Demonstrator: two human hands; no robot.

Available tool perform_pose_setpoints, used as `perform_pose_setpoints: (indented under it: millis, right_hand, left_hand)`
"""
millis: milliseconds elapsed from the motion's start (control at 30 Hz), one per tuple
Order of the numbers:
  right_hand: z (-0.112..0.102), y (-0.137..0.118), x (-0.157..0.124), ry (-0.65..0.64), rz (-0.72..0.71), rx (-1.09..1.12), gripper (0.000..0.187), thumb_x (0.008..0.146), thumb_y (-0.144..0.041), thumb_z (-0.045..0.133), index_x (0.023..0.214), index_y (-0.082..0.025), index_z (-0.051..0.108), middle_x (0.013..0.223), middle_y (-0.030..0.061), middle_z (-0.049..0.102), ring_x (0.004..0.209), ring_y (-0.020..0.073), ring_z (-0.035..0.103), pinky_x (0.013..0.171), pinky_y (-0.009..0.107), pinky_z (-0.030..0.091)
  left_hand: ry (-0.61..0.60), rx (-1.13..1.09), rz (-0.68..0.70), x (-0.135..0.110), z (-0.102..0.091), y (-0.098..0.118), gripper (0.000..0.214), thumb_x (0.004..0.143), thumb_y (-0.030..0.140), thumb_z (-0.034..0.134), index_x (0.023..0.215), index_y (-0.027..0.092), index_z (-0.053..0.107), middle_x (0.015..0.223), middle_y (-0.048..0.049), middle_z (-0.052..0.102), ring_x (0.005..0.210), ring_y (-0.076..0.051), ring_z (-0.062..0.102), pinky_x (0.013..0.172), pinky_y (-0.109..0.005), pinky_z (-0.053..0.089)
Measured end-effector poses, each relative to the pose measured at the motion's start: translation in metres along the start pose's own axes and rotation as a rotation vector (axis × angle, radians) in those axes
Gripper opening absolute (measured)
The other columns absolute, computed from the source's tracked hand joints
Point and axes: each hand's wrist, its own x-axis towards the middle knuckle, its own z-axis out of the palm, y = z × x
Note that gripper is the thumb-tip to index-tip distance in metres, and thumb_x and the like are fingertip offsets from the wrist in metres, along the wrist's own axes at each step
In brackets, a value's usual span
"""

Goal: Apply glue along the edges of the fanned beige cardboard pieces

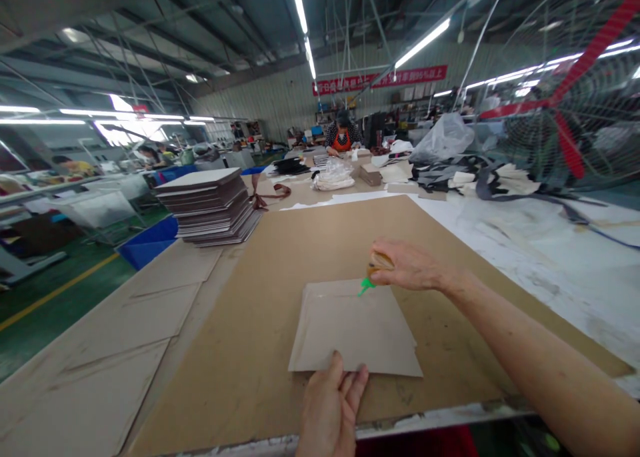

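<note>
Two or more overlapping grey-beige cardboard sheets [355, 330] lie on the brown board in front of me. My left hand [333, 400] grips their near edge, thumb on top and fingers curled at the rim. Over the far edge, my right hand [405, 265] is closed around a small yellowish squeeze bottle [380, 262]. The bottle's green nozzle [367, 284] points down, its thin tip at the top sheet's far part. A faint shiny line runs along the sheet near that tip. Most of the bottle is hidden by my fingers.
A tall stack of boards [210, 207] stands at the left, beside a blue bin [147, 243]. Flat cardboard sheets [120, 350] line the left side. Dark fabric scraps [450, 177] and a plastic bag [445, 139] lie far right, near a large fan [555, 103]. A person [343, 133] sits opposite.
</note>
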Motion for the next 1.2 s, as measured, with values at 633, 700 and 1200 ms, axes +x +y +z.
perform_pose_setpoints:
  millis: [633,700,1200]
  right_hand:
    - [-0.027,0.024,-0.049,-0.089,0.124,0.01,0.024,0.083,-0.042,0.062,0.088,-0.021,0.054,0.087,0.0011,0.058,0.078,0.0208,0.055,0.064,0.029,0.033]
    - [-0.027,0.024,-0.049,-0.088,0.119,0.012,0.024,0.082,-0.042,0.062,0.087,-0.02,0.054,0.088,0.0019,0.058,0.078,0.0211,0.054,0.063,0.029,0.034]
    - [-0.026,0.02,-0.069,-0.044,0.121,0.007,0.024,0.089,-0.042,0.058,0.097,-0.021,0.053,0.097,0.0042,0.057,0.088,0.0238,0.054,0.074,0.034,0.038]
  left_hand:
    - [-0.003,0.032,0.013,-0.001,0.002,0.001,0.005,0.09,0.007,0.052,0.091,0.007,0.057,0.107,-0.0173,0.066,0.087,-0.018,0.067,0.085,-0.043,0.059]
    - [-0.005,0.035,0.013,-0.001,0.002,0.001,0.005,0.09,0.007,0.052,0.089,0.008,0.057,0.106,-0.017,0.066,0.088,-0.019,0.067,0.085,-0.042,0.06]
    - [-0.046,0.075,-0.035,0.0,0.0,0.004,0.011,0.091,0.011,0.053,0.101,0.01,0.056,0.118,-0.0191,0.065,0.098,-0.026,0.068,0.083,-0.041,0.059]
